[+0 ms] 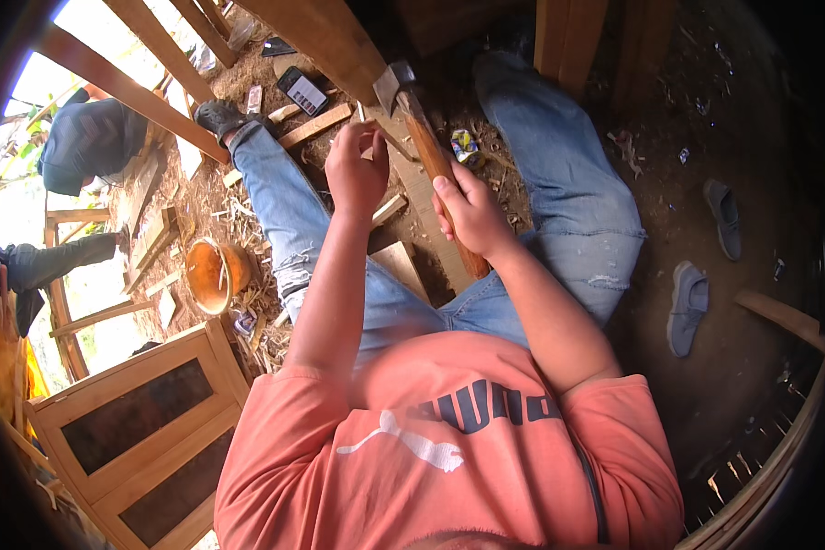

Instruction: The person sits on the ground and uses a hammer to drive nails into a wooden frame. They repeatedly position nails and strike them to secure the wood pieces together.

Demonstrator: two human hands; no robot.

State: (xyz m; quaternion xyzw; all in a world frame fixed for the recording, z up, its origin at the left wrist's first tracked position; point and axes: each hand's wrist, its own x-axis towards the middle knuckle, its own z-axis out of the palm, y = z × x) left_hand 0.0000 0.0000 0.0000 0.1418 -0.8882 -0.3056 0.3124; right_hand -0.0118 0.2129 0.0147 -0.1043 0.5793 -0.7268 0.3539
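My right hand (472, 213) is wrapped round the wooden handle of a hatchet (423, 137). The metal head points up and away from me, and the handle's butt reaches down between my thighs. To its left, my left hand (357, 170) is raised with its fingers curled in. A small pale tip shows just above those fingers; whether they hold it cannot be made out. Below both hands, a wooden board (431, 220) lies between my spread legs in jeans, partly hidden by the hatchet and my right hand.
A phone (302, 90) lies beyond my left hand among wood offcuts. An orange bucket (215, 275) stands left amid shavings, near a panelled wooden frame (137, 417). Wooden posts slant overhead. Another person (92, 142) bends at far left. Grey shoes (687, 307) lie right.
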